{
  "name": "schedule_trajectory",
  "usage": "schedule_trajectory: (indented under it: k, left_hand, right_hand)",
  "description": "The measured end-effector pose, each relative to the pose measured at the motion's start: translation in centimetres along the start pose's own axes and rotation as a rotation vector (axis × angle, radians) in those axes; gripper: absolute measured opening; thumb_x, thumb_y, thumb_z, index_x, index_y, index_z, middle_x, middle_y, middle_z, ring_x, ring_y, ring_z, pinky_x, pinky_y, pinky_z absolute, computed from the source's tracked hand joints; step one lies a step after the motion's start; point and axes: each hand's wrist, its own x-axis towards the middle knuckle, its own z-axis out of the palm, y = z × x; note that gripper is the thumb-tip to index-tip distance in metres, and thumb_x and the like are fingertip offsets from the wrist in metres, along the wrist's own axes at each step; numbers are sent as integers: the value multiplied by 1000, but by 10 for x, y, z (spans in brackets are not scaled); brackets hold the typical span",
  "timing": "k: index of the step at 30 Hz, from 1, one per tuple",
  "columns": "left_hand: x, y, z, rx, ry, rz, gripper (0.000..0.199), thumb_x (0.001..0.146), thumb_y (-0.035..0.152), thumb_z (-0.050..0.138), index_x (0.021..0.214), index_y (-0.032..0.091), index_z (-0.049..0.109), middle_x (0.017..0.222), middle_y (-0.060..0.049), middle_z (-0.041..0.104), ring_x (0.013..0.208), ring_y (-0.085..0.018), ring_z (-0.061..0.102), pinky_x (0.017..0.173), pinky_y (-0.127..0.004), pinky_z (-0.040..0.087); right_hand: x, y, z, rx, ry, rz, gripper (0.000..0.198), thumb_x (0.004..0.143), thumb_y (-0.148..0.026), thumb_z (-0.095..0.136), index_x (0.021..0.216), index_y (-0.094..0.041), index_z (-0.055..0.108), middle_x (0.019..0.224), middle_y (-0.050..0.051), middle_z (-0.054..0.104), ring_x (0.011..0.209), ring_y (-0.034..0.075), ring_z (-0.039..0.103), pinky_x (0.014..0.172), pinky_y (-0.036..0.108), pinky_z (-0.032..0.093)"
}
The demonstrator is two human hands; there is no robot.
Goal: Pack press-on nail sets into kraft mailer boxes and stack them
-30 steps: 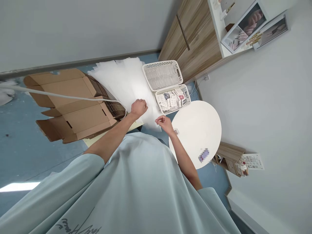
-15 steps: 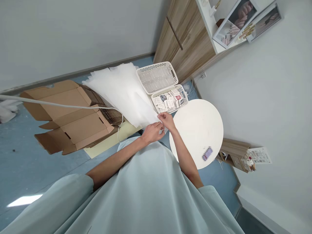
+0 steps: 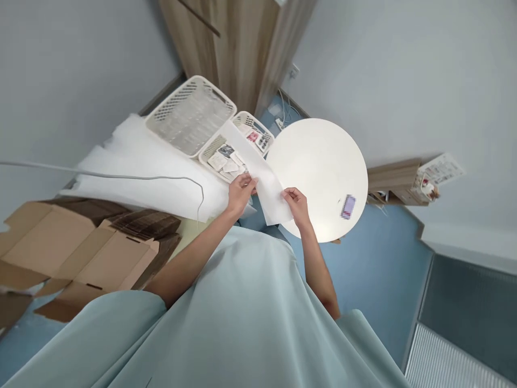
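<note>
A thin white sheet (image 3: 267, 191), long and narrow, is held up in front of me between both hands. My left hand (image 3: 241, 193) pinches its left edge, thumb against fingers. On the opposite edge, my right hand (image 3: 297, 205) grips it in the same way, over the rim of the round white table (image 3: 319, 156). Behind the sheet, partly covered by it, stands a small white basket (image 3: 210, 168) with printed cards (image 3: 229, 163). To the left lies a pile of large white sheets (image 3: 133, 167), soft and translucent at the edges.
A larger white basket (image 3: 172, 105) holds clear plastic pieces. Flattened cardboard boxes (image 3: 76, 237) are stacked at left, and a pale cable (image 3: 153, 178) crosses above the white pile. A blurred purple object (image 3: 348, 207) lies on the table. A wooden cabinet (image 3: 230, 48) stands behind.
My hands were close together at the pile's corner; now they are apart with a single narrow white sheet between them, off the pile. The view has turned to the right.
</note>
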Motion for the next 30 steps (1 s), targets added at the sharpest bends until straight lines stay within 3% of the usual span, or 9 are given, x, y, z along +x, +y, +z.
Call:
schedule_trajectory:
  k: [3, 9, 14, 17, 20, 23, 30]
  left_hand:
    - [7, 5, 36, 82, -87, 57, 37, 88, 46, 80, 112, 20, 71, 117, -11, 79, 108, -25, 75, 84, -36, 67]
    - [2, -7, 105, 257, -298, 63, 34, 84, 47, 81, 104, 20, 74, 103, -8, 78, 99, -23, 74, 82, -35, 66]
    - [-18, -22, 156, 354, -445, 32, 35, 79, 49, 85, 98, 22, 75, 101, -8, 79, 96, -24, 74, 83, -38, 67]
    - [-30, -32, 183, 387, -502, 37, 32, 79, 47, 84, 93, 21, 72, 100, -8, 77, 97, -24, 75, 86, -39, 67]
    - [-40, -45, 207, 387, -553, 44, 28, 79, 41, 81, 95, 20, 72, 101, -7, 77, 95, -22, 74, 90, -40, 65]
    - [-51, -56, 228, 431, -600, 53, 25, 78, 38, 78, 96, 21, 74, 99, -6, 78, 94, -24, 75, 87, -39, 64]
    - [-70, -81, 255, 576, -524, 42, 30, 71, 35, 82, 97, 20, 77, 96, -7, 80, 90, -28, 74, 67, -34, 58]
  right_hand:
    - [-16, 18, -24, 94, 42, 24, 32, 84, -54, 81, 93, -25, 71, 100, 5, 75, 99, 25, 70, 92, 39, 59]
    - [-44, 48, -76, 185, 31, 32, 39, 88, -63, 76, 96, -25, 77, 124, 7, 79, 124, 31, 69, 102, 41, 58]
    - [-49, 66, -119, 299, 16, 65, 56, 96, -78, 62, 96, -24, 78, 121, 10, 80, 120, 30, 73, 100, 43, 61]
    - [-46, 79, -143, 319, 67, 100, 53, 88, -76, 74, 104, -26, 75, 121, 9, 80, 113, 27, 76, 95, 41, 63]
    - [-41, 95, -165, 366, 97, 121, 57, 83, -68, 84, 121, -28, 71, 127, 9, 80, 111, 25, 77, 95, 40, 64]
    - [-37, 111, -185, 402, 35, 118, 63, 83, -61, 86, 132, -28, 68, 128, 9, 80, 119, 25, 75, 102, 41, 62]
    - [-33, 140, -213, 400, -24, 160, 56, 77, -54, 90, 121, -24, 74, 102, 4, 79, 100, 22, 73, 97, 40, 59]
